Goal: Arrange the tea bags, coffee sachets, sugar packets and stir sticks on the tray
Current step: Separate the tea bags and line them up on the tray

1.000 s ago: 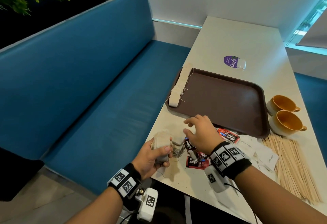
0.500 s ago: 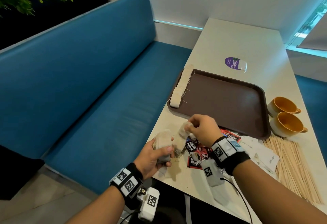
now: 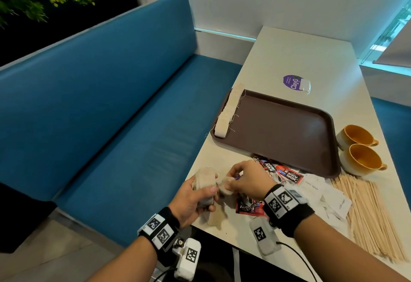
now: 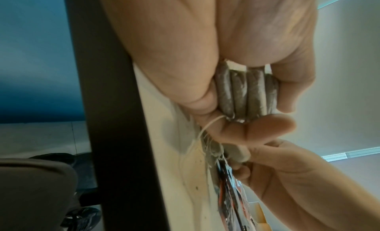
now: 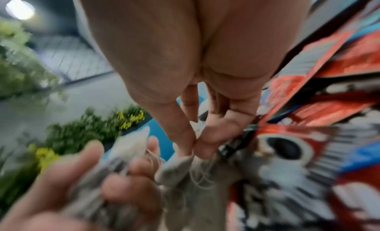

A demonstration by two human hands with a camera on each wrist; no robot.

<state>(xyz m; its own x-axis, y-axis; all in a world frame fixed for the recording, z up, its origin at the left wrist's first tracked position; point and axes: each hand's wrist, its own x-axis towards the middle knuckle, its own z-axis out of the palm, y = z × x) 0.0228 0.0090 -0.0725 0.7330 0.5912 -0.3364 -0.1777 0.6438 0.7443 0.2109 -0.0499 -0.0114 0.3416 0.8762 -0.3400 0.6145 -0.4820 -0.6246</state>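
My left hand [image 3: 195, 195] grips a stack of several beige tea bags [image 3: 203, 180] [image 4: 246, 94] at the table's near left corner. Right beside it my right hand [image 3: 240, 181] pinches one more tea bag [image 3: 223, 183] [image 5: 176, 167] between thumb and fingertips. A row of tea bags [image 3: 229, 110] lies along the left edge of the brown tray [image 3: 289, 130]. Red coffee sachets [image 3: 287, 173] lie near and under my right hand. White sugar packets [image 3: 333, 199] and a bundle of wooden stir sticks [image 3: 369, 212] lie to the right.
Two orange cups [image 3: 360, 148] stand right of the tray. A purple sticker [image 3: 293, 82] lies on the table [image 3: 300, 59] beyond the tray. A blue bench [image 3: 111, 114] runs along the left. One loose tea bag [image 3: 215, 218] lies at the table's near edge.
My right hand picked a tea bag off the table and brought it left, up against the stack in my left hand. The left hand stayed put.
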